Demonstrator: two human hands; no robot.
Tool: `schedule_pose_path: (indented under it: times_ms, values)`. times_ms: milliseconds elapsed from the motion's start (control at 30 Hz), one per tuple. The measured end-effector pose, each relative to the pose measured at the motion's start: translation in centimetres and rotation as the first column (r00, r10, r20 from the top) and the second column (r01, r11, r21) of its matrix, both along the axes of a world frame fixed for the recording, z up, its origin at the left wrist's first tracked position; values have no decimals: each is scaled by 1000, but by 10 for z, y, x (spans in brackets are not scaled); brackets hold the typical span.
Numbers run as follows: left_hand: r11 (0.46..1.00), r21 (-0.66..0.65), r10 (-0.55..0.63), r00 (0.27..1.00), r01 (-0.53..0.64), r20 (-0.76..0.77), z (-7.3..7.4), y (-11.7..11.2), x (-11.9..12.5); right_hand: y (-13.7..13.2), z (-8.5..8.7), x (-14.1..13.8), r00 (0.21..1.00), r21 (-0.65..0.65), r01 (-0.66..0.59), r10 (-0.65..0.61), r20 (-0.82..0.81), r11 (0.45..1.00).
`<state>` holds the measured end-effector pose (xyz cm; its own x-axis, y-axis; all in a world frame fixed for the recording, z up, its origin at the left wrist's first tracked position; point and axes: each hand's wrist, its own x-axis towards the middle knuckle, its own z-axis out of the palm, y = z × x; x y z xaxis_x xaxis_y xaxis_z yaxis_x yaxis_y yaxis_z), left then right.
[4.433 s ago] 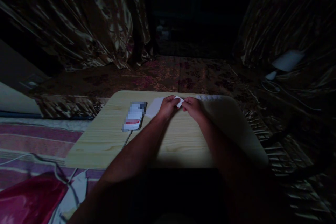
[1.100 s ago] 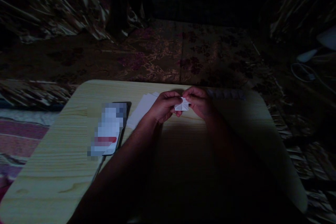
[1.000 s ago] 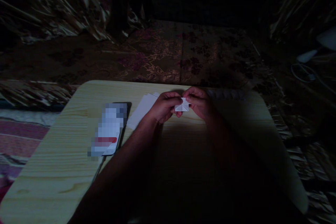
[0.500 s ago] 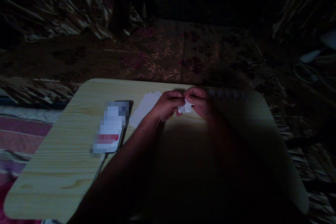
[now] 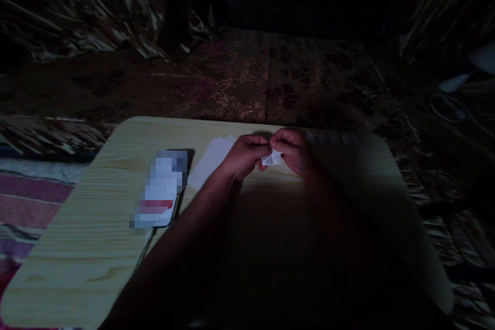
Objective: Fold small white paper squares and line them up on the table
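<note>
Between my two hands is a small folded piece of white paper point(image 5: 272, 158) with creases across it. My left hand point(image 5: 246, 154) pinches its left side, thumb on top. From the right, my right hand point(image 5: 292, 148) grips the upper right part between thumb and fingers. The fingertips of both hands nearly meet above the paper and cover its upper portion. Several white paper sheets point(image 5: 212, 160) lie stacked on the table, just left of my left hand and partly behind that forearm.
A lit phone point(image 5: 164, 185), its screen blurred out, lies left on the wooden table point(image 5: 88, 227) with a cable at its lower end. Several small folded pieces point(image 5: 334, 138) sit in a row along the far right edge. Patterned fabric point(image 5: 232, 82) lies beyond the table.
The view has shifted slightly. Both hands stay closed on the folded paper, and my fingers have moved a little at its upper edge.
</note>
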<state>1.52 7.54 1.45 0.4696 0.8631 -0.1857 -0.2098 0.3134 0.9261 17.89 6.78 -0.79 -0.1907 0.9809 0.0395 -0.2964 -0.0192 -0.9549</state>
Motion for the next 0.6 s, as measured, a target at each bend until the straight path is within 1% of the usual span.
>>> schedule_pose_path:
  times_ms: [133,300,600]
  values:
    - [1000,-11,22,999,-22,26,0,0,1,0,0,-1,1000,8,20,-20,7,1000]
    - [1000,-19,18,1000,-18,13,0,0,1,0,2,-1,999,7,33,-33,25,999]
    - [1000,2,25,1000,-25,-19,2,-1,0,0,-1,-2,998,10,57,-57,27,998]
